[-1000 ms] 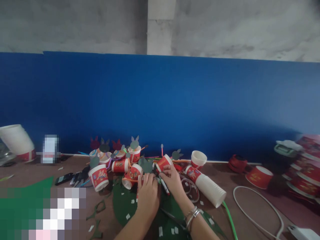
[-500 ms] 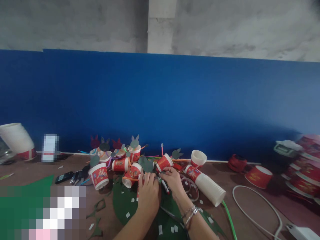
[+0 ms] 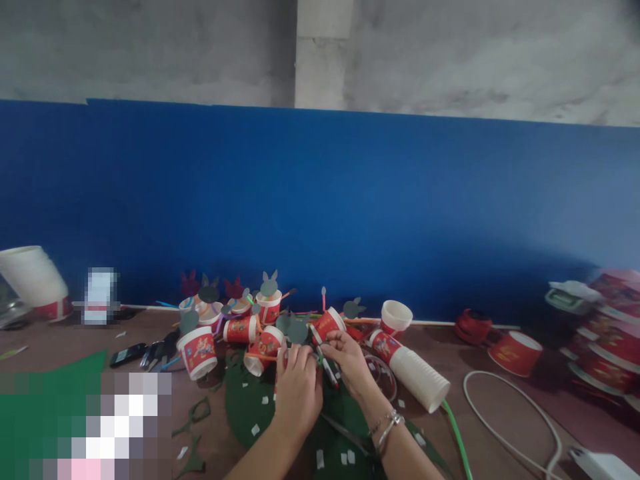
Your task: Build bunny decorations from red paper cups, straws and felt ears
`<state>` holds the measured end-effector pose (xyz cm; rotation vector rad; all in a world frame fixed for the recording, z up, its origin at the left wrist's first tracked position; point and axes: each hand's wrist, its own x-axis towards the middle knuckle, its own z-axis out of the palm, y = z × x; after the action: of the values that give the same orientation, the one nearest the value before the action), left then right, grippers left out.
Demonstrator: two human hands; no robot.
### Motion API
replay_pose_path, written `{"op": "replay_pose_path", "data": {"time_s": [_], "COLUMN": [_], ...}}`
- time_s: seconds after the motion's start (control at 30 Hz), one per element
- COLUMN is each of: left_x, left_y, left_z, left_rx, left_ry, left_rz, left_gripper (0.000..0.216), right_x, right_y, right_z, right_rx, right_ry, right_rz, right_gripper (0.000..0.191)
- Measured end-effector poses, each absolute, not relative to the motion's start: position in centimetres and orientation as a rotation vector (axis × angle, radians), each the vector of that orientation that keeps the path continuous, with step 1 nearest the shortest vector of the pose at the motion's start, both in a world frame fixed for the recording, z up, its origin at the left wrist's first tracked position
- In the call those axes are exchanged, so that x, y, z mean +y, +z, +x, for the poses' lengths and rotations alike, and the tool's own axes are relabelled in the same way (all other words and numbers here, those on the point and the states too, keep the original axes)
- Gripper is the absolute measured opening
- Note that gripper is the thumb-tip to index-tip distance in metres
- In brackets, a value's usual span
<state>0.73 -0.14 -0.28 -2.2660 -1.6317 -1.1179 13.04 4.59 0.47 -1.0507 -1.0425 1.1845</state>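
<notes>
My left hand [image 3: 300,387] is curled over a red and white paper cup [image 3: 277,387], and only a thin strip of that cup shows past the fingers. Close by, my right hand [image 3: 351,363] has its thumb and fingertips pinched together, with whatever they hold too small to make out. A marker [image 3: 329,372] with a dark red tip lies between the hands. Just beyond them is a grey paper animal head [image 3: 296,330]. A tipped red paper cup [image 3: 329,325] lies above my right fingers. Scissors [image 3: 345,430] rest on green felt [image 3: 250,413] below my hands.
Several cups with paper animal heads, like the cup [image 3: 199,353] at left, crowd the table by the blue wall panel [image 3: 320,213]. Stacked cups [image 3: 420,378] lie to the right. A white cable [image 3: 515,379], black keys [image 3: 160,352] and paper scraps [image 3: 320,459] are scattered around.
My right hand has shifted slightly, its fingertips moving a little up and left and its wrist to the right. My left hand stays almost in place over the cup.
</notes>
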Motion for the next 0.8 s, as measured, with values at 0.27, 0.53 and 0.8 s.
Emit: {"op": "replay_pose_path", "data": {"time_s": [0.27, 0.53, 0.8], "left_x": [-0.3, 0.0, 0.3], "left_y": [-0.2, 0.2, -0.4], "left_z": [0.8, 0.5, 0.3], "left_rx": [-1.661, -1.693, -1.573], "left_ry": [-1.079, -1.112, -1.2], "left_rz": [-2.272, -2.209, -2.176], "left_gripper": [0.013, 0.012, 0.011], "right_x": [4.5, 3.3, 3.1], "right_y": [0.5, 1.4, -1.4], "right_z": [12.6, 13.6, 12.7], "right_rx": [-1.137, -1.367, -1.386], "right_ry": [1.025, 0.705, 0.978], "right_rz": [-1.067, -1.183, -1.195], "right_gripper": [0.028, 0.037, 0.027]}}
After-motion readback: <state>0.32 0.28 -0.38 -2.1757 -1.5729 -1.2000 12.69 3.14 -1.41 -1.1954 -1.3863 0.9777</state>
